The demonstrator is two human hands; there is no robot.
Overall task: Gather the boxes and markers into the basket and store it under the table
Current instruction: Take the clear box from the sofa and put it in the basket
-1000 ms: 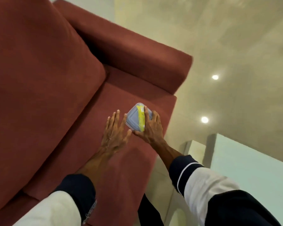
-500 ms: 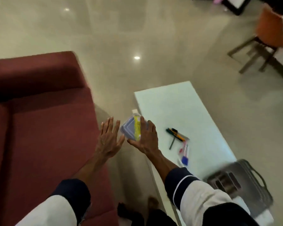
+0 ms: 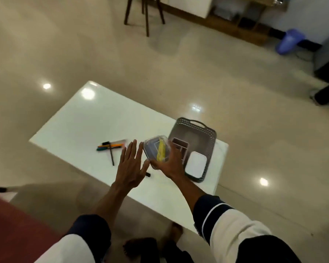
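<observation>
White glossy table [image 3: 84,122] on beige tiled floor [image 3: 254,130]. Right hand [image 3: 172,164] grips clear, yellow-banded box [image 3: 157,151]; left hand [image 3: 130,166] spread flat, empty.

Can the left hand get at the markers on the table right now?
Probably yes. The left hand is open and empty, hovering just beside the markers, which lie loose on the white table with nothing between. The right hand carries the clear box.

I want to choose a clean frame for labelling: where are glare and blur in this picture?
Head view: lamp glare on the glossy white table and beige floor; motion blur smears the left hand and the clear lidded box with yellow strip.
</observation>
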